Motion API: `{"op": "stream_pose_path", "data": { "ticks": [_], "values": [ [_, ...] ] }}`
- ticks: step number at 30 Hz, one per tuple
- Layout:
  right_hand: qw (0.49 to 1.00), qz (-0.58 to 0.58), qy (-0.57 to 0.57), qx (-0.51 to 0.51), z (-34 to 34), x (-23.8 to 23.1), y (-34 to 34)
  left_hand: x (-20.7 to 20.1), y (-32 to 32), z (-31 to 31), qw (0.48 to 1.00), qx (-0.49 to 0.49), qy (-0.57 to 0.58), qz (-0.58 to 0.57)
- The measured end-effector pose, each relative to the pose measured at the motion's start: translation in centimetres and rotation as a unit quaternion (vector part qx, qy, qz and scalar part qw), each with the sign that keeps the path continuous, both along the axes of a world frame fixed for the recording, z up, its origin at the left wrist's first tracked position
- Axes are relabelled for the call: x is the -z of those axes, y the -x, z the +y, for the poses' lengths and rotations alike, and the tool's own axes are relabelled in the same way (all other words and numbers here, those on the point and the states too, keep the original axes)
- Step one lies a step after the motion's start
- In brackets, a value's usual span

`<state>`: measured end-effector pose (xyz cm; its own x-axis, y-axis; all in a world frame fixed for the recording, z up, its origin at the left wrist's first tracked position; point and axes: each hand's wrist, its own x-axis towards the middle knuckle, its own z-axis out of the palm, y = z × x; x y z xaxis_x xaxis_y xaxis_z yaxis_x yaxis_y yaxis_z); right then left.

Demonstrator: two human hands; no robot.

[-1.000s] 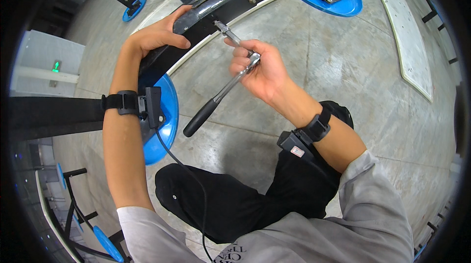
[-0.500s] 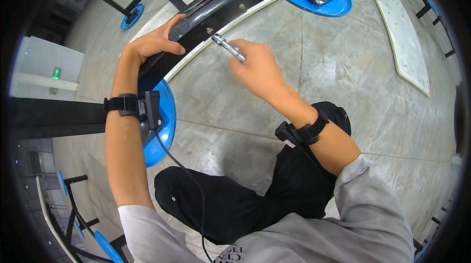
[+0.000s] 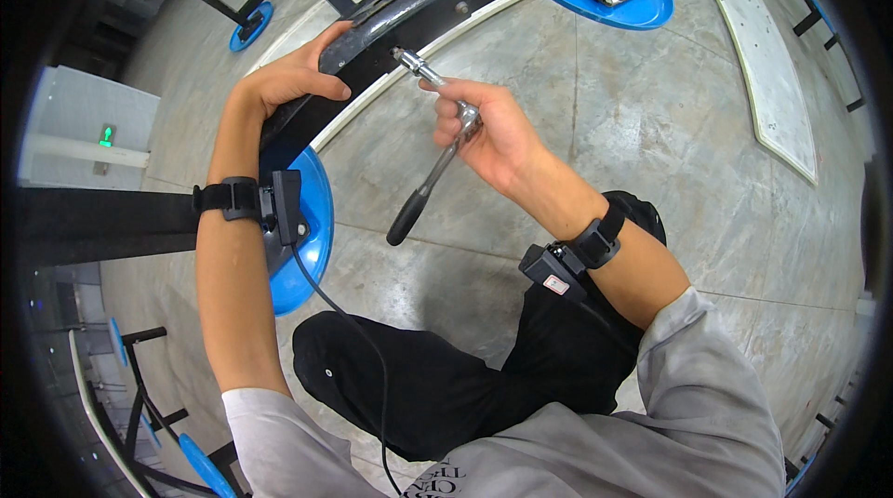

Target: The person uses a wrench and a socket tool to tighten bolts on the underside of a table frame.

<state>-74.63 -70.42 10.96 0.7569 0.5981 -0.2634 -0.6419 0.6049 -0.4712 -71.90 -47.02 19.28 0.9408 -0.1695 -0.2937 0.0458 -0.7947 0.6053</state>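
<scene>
My left hand [image 3: 290, 79] is wrapped over the edge of a black metal beam [image 3: 433, 16], its thumb on the near face. In my right hand [image 3: 500, 133] is a chrome ratchet wrench [image 3: 439, 169], gripped around its head. The wrench's black-tipped handle points down toward my knees. A socket [image 3: 409, 61] on its extension reaches up to a bolt [image 3: 396, 51] in the beam's side; whether it is fully seated I cannot tell. Another bolt [image 3: 462, 8] sits farther along the same face.
Blue round discs [image 3: 316, 210] lie under the frame's feet, with another blue disc [image 3: 656, 0] at the far end. A white panel [image 3: 758, 61] lies on the floor at the right. Black cable [image 3: 377, 358] runs from my left wrist device across my leg.
My right hand has turned, bringing the wrench's handle into view, pointing downward. The socket has shifted slightly up and left toward the bolt. My left hand stays on the beam.
</scene>
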Motion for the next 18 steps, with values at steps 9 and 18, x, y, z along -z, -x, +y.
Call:
{"op": "stream_pose_path", "data": {
  "ticks": [9,18],
  "values": [
    [0.992,0.087,-0.094,-0.016,0.49,0.22,-0.35,0.19,-0.02,0.18,1.0,-0.006,0.005,0.001],
    [0.96,-0.205,0.184,0.038,0.63,0.02,-0.13,0.34,-0.12,0.31,1.0,0.002,0.022,0.008]
  ]
}}
